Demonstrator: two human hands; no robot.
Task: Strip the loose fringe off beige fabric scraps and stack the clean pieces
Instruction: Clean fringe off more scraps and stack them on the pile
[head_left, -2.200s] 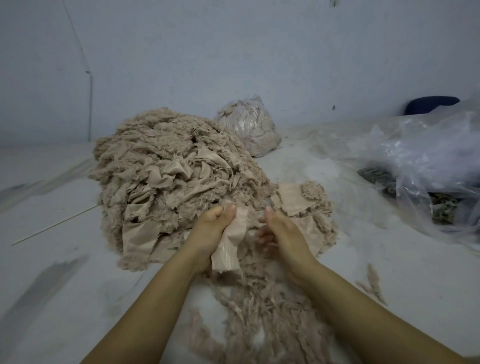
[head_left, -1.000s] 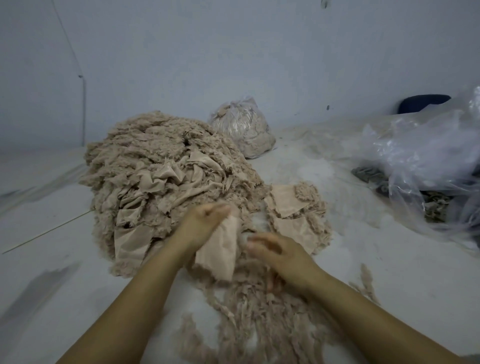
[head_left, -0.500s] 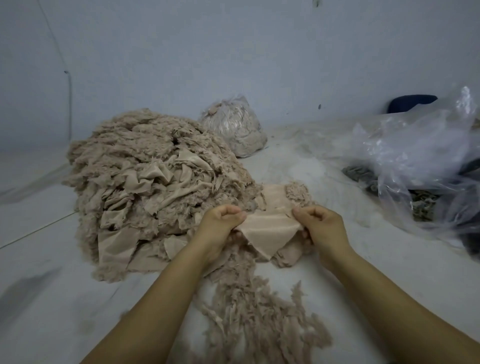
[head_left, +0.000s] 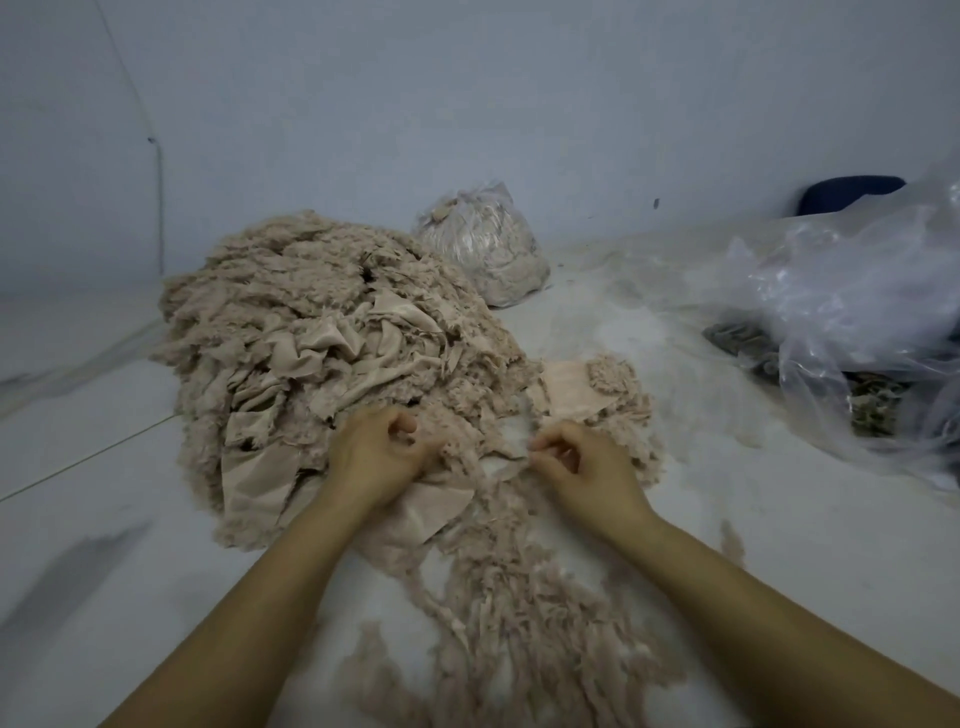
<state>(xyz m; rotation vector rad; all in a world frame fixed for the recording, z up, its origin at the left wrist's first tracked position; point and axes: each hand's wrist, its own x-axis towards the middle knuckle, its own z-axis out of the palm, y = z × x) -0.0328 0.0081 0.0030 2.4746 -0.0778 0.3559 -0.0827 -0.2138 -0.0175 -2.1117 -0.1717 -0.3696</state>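
Single head-worn view, forward and down, seemingly close over floor (head_left: 130, 519).

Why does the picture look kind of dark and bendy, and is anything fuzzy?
In the head view the light is dim and bluish, with no hard shadows; the wide lens bows the floor line at the left; the plastic bag catches pale glare; the left hand and right hand look slightly smeared, and the fringe near the bottom edge is soft.

A tied clear bag (head_left: 483, 244) of pale stuff sat by the wall (head_left: 467, 93); crumpled clear plastic (head_left: 852, 312) lay right, perhaps over dark fabric (head_left: 743, 338).
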